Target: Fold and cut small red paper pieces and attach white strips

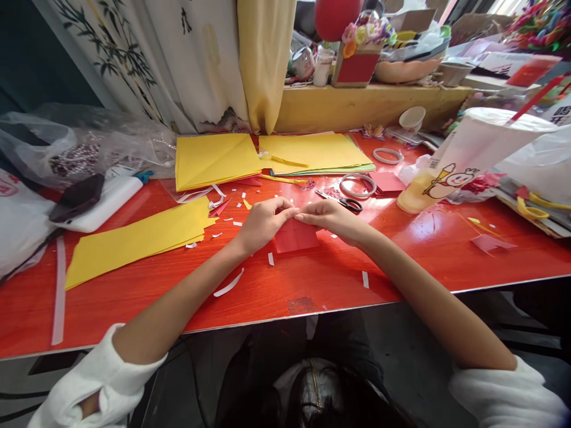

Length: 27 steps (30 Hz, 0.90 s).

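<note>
The red paper (296, 235) is at the middle of the desk (330, 291), near the scissors (351, 204), which lie to its far right. The left hand (264, 221) and the right hand (331, 219) meet over its far part, their grip pinched closed on it, fingertips close together. I judge this sheet very light, thin and soft, easy to crease or tear; it is better taken at the edges, with gentle fingertips.
</note>
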### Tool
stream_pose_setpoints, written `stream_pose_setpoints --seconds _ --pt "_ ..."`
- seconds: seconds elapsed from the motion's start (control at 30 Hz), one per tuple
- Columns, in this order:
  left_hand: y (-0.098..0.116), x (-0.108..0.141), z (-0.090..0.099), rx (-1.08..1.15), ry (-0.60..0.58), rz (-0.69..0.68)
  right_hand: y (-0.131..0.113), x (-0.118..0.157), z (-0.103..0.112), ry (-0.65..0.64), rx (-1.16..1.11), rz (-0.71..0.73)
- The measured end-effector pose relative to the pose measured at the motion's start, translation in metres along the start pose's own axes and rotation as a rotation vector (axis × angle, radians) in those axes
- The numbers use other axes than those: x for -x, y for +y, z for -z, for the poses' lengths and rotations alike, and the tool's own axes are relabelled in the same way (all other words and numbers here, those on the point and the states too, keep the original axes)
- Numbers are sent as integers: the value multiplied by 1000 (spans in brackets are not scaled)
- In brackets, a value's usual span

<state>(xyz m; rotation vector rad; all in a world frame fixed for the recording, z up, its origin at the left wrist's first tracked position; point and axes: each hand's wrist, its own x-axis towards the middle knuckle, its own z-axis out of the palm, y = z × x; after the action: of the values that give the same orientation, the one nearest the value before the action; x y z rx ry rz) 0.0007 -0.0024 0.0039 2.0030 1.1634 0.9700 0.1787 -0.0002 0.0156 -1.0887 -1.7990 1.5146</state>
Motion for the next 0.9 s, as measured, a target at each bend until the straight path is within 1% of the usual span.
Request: stream_pose_setpoints --seconds 0.2,0.37,0.43,0.57,0.73,0.8,0.9 --pt "-1 0 -1 -30 14 13 6 -3 -1 53 59 46" --pt "0 -1 1 -48 23 63 9 -4 -1 -10 22 54" --pt "1 -2 1 -52 23 71 9 -4 -1 -13 27 59" --pt "-1 -3 2 -33 27 51 6 -3 -2 47 88 72" --pt "-7 -5 4 -8 74 64 -2 -2 -2 72 210 62" --pt "-7 -5 5 -17 91 68 -3 -2 -2 100 243 62" --pt "-5 -6 7 -25 83 63 -1 -3 -2 127 265 71"
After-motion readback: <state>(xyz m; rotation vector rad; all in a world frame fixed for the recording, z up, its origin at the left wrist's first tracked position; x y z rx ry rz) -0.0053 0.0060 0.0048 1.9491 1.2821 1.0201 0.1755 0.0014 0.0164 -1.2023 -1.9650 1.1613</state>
